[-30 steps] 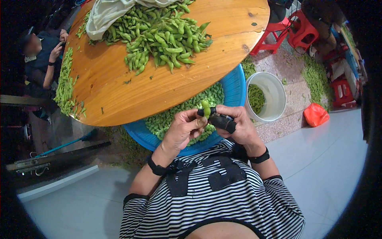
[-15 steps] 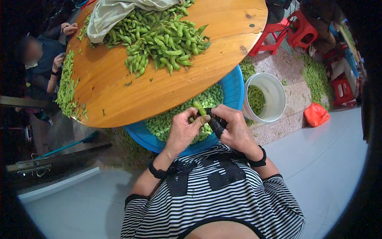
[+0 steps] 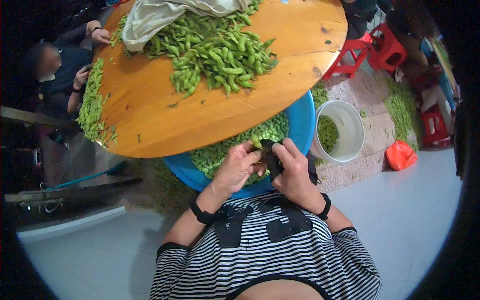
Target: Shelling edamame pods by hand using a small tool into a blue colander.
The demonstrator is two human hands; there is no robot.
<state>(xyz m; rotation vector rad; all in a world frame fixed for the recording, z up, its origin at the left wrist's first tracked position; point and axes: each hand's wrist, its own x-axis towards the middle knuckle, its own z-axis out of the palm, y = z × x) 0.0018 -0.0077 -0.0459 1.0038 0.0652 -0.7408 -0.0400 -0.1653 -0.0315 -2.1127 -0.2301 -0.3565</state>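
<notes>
Both my hands meet above a blue basin [image 3: 308,119] that holds shelled green beans [image 3: 206,159]. A green edamame pod [image 3: 256,140] is pinched at the fingertips of my left hand [image 3: 235,169], its lower part hidden by the fingers. My right hand [image 3: 295,175] closes in against the same pod, with a black wrapping [image 3: 274,161] around some of its digits. On the wooden table [image 3: 150,117] ahead lies a heap of unshelled edamame pods [image 3: 225,57], partly under a pale cloth [image 3: 152,25].
A white bucket [image 3: 354,131] with green pods or hulls stands right of the basin. Beyond it are a red plastic bag [image 3: 400,155], red stools [image 3: 387,50] and green scraps [image 3: 402,112] on the floor. Across the table's left end, another person [image 3: 70,65] handles pods.
The view has shifted slightly, so the table and bucket appear farther right. Less of the pod shows above my fingers, and my right fingers have curled in over it.
</notes>
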